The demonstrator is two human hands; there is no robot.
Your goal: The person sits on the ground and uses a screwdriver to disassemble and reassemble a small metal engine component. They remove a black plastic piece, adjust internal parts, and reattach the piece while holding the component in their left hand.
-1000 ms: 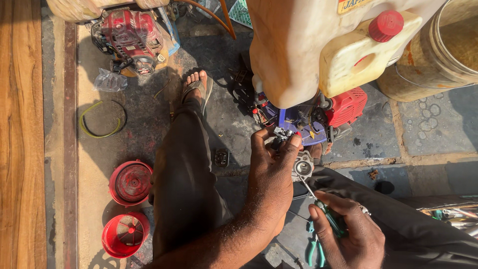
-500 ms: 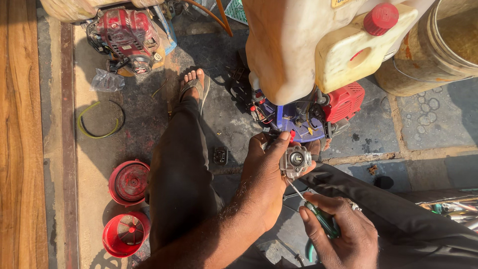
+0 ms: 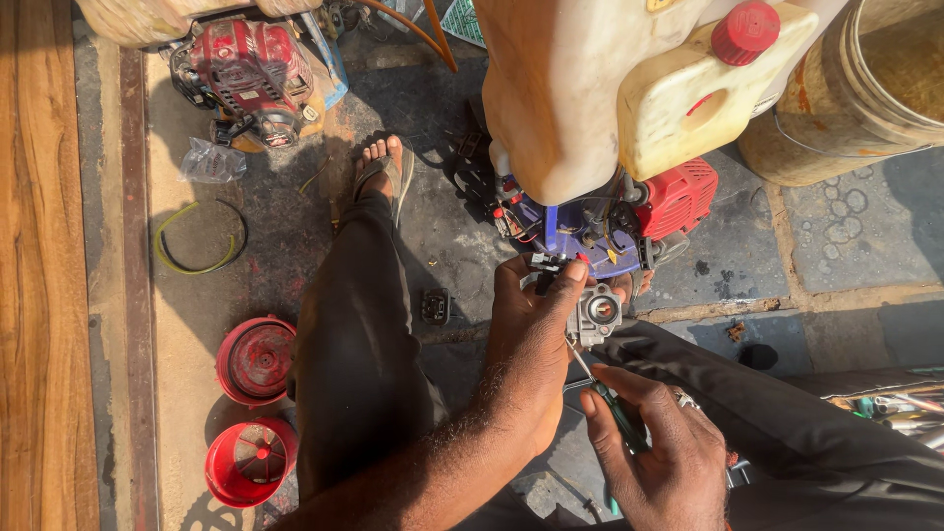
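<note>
Your left hand [image 3: 531, 344] is closed around the carburettor [image 3: 598, 313], holding it just below the sprayer engine [image 3: 610, 231]. Your right hand [image 3: 659, 447] is closed on the screwdriver [image 3: 605, 398], its tip at the carburettor's underside. The step in hand appears to be working a screw on that part. Next, keep the blade seated squarely and the carburettor steady while turning.

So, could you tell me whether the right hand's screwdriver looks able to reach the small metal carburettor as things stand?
Probably yes. The right hand aims the screwdriver up at the carburettor, which the left hand holds exposed; nothing lies between tip and part.
</note>
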